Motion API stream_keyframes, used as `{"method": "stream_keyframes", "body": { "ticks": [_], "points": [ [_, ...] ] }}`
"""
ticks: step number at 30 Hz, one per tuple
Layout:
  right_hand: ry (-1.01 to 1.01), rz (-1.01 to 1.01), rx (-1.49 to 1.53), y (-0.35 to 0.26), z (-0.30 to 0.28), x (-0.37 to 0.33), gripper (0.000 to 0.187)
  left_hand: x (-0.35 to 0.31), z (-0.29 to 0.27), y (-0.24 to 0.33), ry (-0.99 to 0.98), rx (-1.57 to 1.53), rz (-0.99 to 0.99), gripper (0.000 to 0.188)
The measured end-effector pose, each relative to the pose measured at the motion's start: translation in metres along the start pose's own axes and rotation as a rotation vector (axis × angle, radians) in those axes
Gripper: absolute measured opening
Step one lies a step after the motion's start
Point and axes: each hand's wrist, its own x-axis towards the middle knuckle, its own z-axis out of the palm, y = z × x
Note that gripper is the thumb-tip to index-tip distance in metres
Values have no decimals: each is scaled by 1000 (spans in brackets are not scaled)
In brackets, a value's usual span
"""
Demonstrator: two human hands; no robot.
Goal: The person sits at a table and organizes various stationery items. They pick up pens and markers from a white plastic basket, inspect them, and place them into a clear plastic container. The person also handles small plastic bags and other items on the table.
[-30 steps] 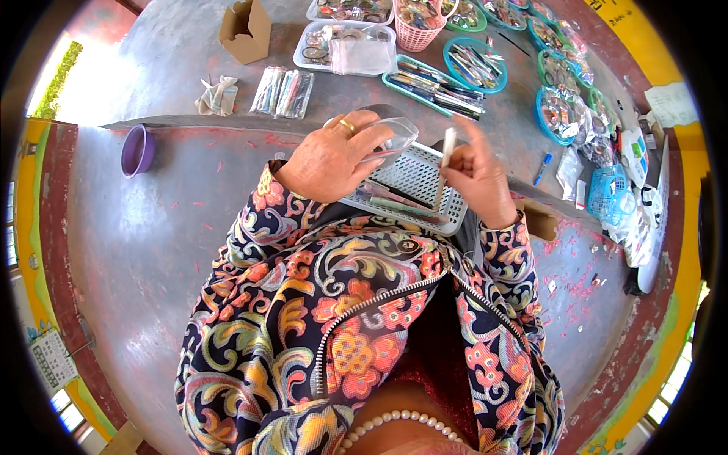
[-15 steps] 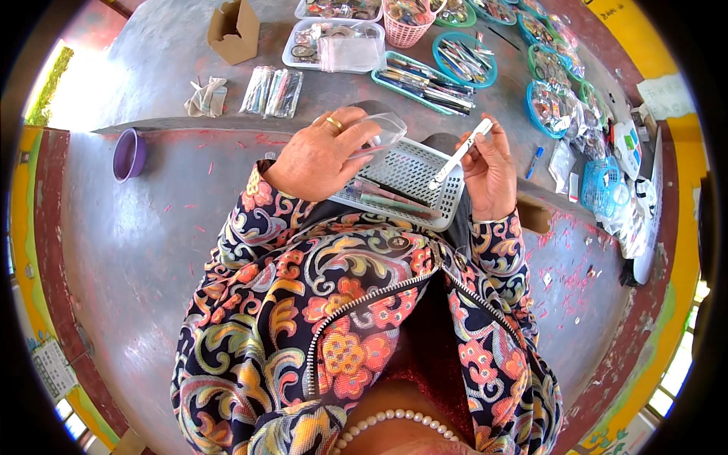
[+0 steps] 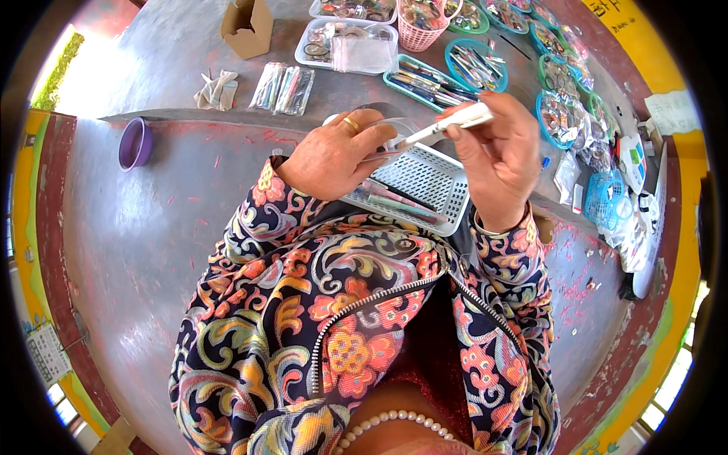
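Observation:
My left hand (image 3: 331, 157), a ring on one finger, is closed on a small clear plastic bag (image 3: 402, 126). Most of the bag is hidden behind the fingers. My right hand (image 3: 502, 155) grips a white pen (image 3: 455, 121) by one end, and the pen's other end points left and meets the bag's opening; how far inside it lies I cannot make out. Under both hands a white perforated basket (image 3: 457, 199) rests at my lap. Several pens (image 3: 398, 199) lie in its near left part, the pink and green ones partly under a clear wrapping.
On the table beyond are bagged pens (image 3: 282, 88), a crumpled cloth (image 3: 218, 90), a cardboard box (image 3: 248, 30), a teal tray of pens (image 3: 390, 79) and a round blue basket (image 3: 504, 82) of pens. A purple bowl (image 3: 135, 144) stands on the floor at left.
My right hand has moved up and tilted the white pen from steep to nearly level, bringing its end leftward to the bag. My left hand has shifted slightly right, still holding the bag.

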Motion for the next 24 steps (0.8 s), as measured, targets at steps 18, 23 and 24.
{"method": "stream_keyframes", "body": {
  "ticks": [18, 23, 24],
  "points": [
    [-271, -299, -595, 19, 22, 3, 40, -1, 2, -2, 72, -42, 27, 39],
    [-345, -271, -634, 17, 20, 2, 36, -2, 2, -5, 54, -17, 46, 40],
    [-361, -265, -628, 16, 19, 2, 35, -2, 2, -5, 56, -18, 47, 40]
  ]
}}
